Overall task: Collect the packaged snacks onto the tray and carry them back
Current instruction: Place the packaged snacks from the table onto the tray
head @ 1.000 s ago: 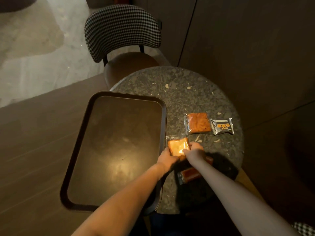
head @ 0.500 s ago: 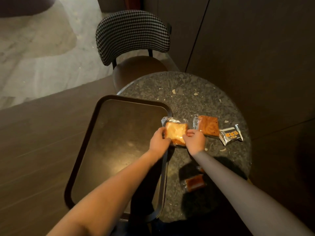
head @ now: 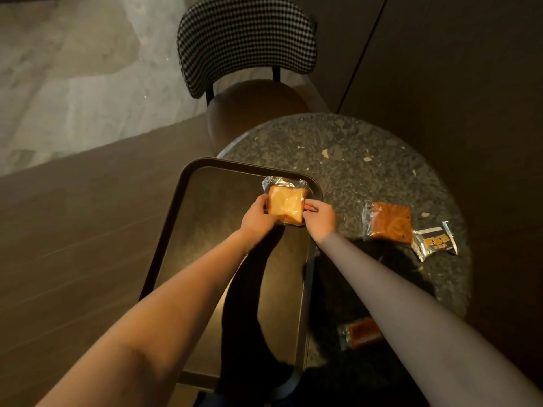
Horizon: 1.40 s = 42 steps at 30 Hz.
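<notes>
Dim light falls on a round speckled table (head: pixel 352 160) set against a dark wall, with a checked chair (head: pixel 246 45) behind it and a dark tray (head: pixel 188 207) overhanging the table's left side.

Both hands grasp the same wrapped toast (head: pixel 285 204): the left hand (head: pixel 258 217) pinches its left edge and the right hand (head: pixel 320 217) its right edge. The pack now sits over the tray's far right corner, inside the rim. Whether it rests on the tray floor or hangs just above it I cannot tell.

Half a second ago the toast was at the tray's right rim, partly over the table; a second ago it was on the table near the front edge. So it has crossed the rim, and the first snack is, by my judgement, as good as delivered; only the letting go remains.

Three snacks are left on the table. A brown cake (head: pixel 388 223) lies well right of the tray, with a small silver packet (head: pixel 435 240) touching its lower right corner. A red pack (head: pixel 360 333) lies near the front edge, partly hidden by the right forearm. None of these has moved on the table across the frames; their shift in view comes from the head turning.

The collecting is about a quarter done, and the carrying back has not begun.
</notes>
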{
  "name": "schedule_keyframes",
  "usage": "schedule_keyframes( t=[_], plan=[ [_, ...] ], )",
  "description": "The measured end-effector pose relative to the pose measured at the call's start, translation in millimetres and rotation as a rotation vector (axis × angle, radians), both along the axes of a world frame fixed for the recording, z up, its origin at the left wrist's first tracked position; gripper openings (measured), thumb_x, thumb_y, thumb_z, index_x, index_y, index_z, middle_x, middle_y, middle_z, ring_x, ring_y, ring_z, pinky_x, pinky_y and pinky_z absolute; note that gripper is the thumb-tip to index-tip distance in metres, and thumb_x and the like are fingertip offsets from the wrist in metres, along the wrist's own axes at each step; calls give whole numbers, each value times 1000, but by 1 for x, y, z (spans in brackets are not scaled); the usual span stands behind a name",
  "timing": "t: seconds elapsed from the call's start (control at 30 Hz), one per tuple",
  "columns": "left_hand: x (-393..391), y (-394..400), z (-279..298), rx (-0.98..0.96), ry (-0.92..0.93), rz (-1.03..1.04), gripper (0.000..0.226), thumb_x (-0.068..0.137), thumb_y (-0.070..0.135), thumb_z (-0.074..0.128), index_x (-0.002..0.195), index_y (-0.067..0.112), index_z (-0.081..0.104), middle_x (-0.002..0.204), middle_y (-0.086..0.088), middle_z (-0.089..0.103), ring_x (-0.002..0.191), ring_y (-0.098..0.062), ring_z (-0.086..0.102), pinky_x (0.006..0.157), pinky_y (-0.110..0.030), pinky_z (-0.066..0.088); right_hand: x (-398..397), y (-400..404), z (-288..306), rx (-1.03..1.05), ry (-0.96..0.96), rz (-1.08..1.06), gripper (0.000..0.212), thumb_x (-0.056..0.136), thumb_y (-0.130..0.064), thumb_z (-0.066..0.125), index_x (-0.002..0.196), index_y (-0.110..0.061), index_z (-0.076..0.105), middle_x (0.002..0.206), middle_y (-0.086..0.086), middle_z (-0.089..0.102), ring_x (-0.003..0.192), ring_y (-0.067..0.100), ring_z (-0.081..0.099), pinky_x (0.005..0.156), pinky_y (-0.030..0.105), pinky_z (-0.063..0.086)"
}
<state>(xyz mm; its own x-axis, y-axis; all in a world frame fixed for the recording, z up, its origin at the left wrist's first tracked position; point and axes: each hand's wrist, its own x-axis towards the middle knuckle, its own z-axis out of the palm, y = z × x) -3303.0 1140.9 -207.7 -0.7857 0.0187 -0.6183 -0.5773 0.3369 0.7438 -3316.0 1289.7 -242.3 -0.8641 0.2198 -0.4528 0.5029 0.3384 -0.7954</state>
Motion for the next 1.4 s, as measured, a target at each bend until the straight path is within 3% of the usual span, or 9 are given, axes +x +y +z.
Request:
schedule_keyframes(
  t=[0.27, 0.37, 0.5, 0.67, 0.77, 0.93, 1.1, 1.27, 1.4],
  plan=[
    [-3, -2, -6, 34, -74, -7, 69, 86, 14, 67, 146, 18, 34, 138, -7, 53, 123, -23, 56, 107, -43, 46, -6, 0, -11, 3, -89, -21, 37, 90, 2, 47, 125, -5, 58, 126, 12, 62, 117, 23, 57, 100, 31, 45],
    [-2, 1, 0, -130, 14, -49, 64, 86, 14, 66, 144, 16, 38, 140, -10, 49, 126, -25, 52, 109, -41, 43, -3, 4, -9, -7, -86, 7, 39, 90, 2, 48, 128, -4, 55, 129, 13, 60, 120, 24, 55, 103, 34, 43],
    [8, 18, 15, -341, 222, -76, 51, 88, 12, 58, 138, 11, 45, 135, -13, 50, 125, -27, 51, 106, -36, 42, 9, 19, -1, -38, -54, -7, 43, 89, 4, 49, 131, -4, 52, 131, 13, 57, 121, 21, 54, 98, 23, 40],
    [40, 64, 21, -285, 270, -260, 56, 87, 8, 60, 141, 10, 44, 140, -12, 51, 130, -28, 50, 106, -34, 40, 44, 65, 10, -11, -49, -99, 43, 87, 7, 49, 129, -2, 52, 130, 16, 57, 119, 24, 55, 103, 31, 42],
    [71, 94, 12, -242, 237, -383, 55, 86, 8, 62, 139, 11, 48, 137, -11, 54, 129, -26, 51, 106, -29, 38, 80, 98, 16, 70, -8, -157, 38, 86, 6, 51, 123, -1, 57, 123, 18, 62, 114, 25, 58, 91, 24, 44],
    [124, 135, -11, -232, 131, -710, 50, 81, 22, 67, 130, 14, 57, 129, -11, 58, 121, -27, 57, 101, -27, 41, 154, 147, 18, 246, -153, -161, 27, 84, -7, 60, 110, -4, 64, 110, 14, 67, 102, 24, 62, 79, 23, 42],
    [161, 157, -23, -311, 65, -978, 68, 75, 44, 69, 133, 16, 50, 129, -12, 52, 121, -30, 51, 103, -37, 44, 206, 165, 15, 455, -195, -92, 25, 80, -23, 66, 101, -8, 65, 103, 14, 66, 101, 30, 59, 91, 39, 47],
    [181, 165, -32, -466, 126, -1083, 73, 74, 43, 70, 134, 15, 41, 133, -12, 44, 125, -33, 43, 101, -45, 45, 223, 165, 6, 446, -267, -104, 28, 82, -24, 65, 107, -12, 59, 111, 13, 59, 104, 29, 57, 90, 36, 45],
    [185, 165, -36, -456, 110, -972, 60, 80, 36, 66, 130, 10, 45, 131, -15, 48, 121, -35, 50, 100, -41, 46, 225, 165, 1, 444, -232, -116, 25, 83, -29, 65, 102, -14, 60, 104, 7, 62, 98, 25, 61, 82, 32, 47]
  ],
)
